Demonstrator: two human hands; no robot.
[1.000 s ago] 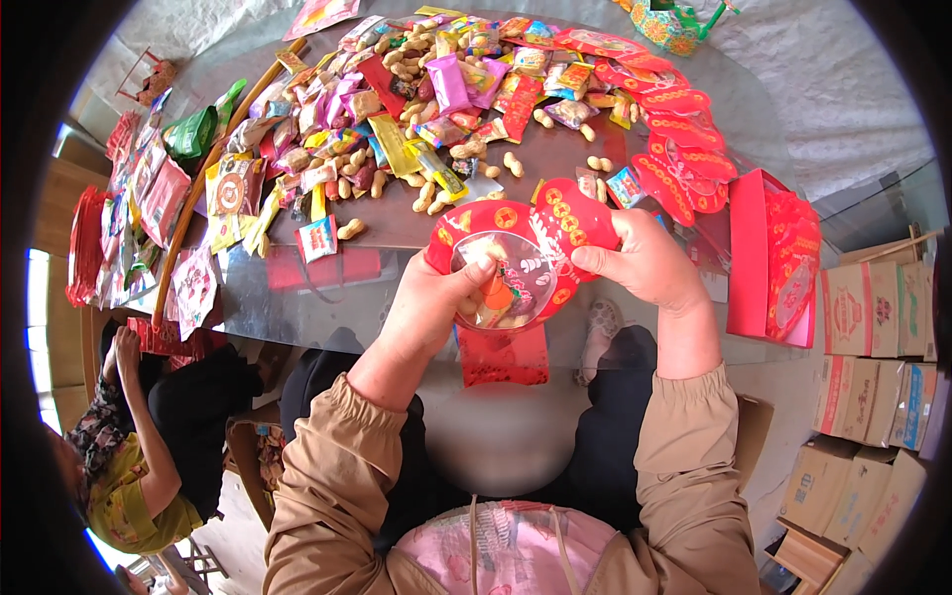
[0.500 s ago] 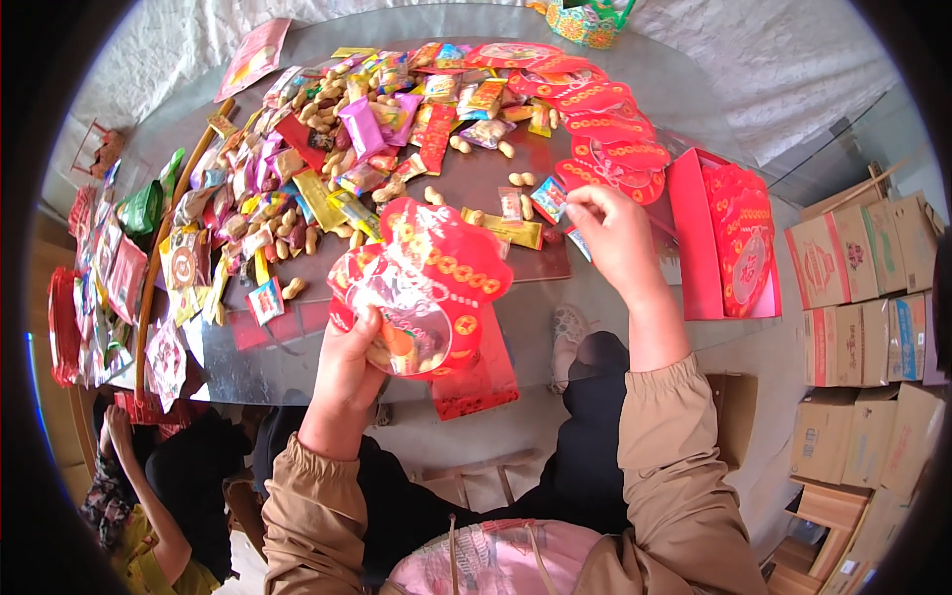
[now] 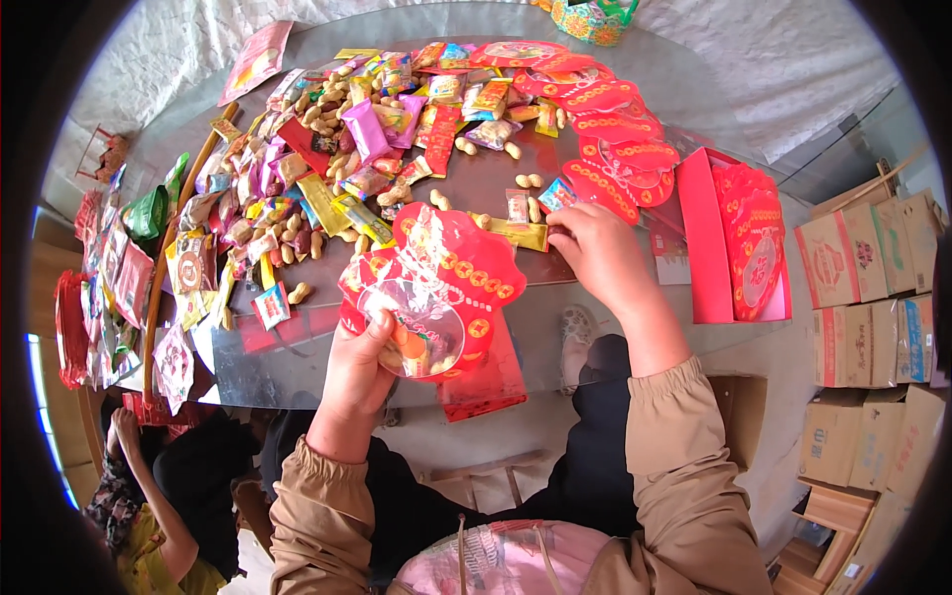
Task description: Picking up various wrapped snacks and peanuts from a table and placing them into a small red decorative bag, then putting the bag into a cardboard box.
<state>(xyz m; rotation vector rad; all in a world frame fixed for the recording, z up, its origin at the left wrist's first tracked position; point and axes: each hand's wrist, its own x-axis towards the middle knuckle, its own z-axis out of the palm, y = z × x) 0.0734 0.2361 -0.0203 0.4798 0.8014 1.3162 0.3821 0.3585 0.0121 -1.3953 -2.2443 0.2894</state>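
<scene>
Our left hand (image 3: 359, 369) grips the red gift bag (image 3: 436, 288) from below, fingers wrapped around its base and thumb across the clear round window, tilting the mouth up, we judge, so the sweets inside stay put. Our right hand (image 3: 600, 260) reaches onto the glass table (image 3: 694, 94), fingertips closed on a small blue-wrapped candy (image 3: 557, 194). Only 1 view shows this. Nearby lie peanuts (image 3: 297, 293) in rough pale shells, glossy foil wrappers, a fanned row of flat empty bags (image 3: 620, 149) and an open red box (image 3: 739, 243).
</scene>
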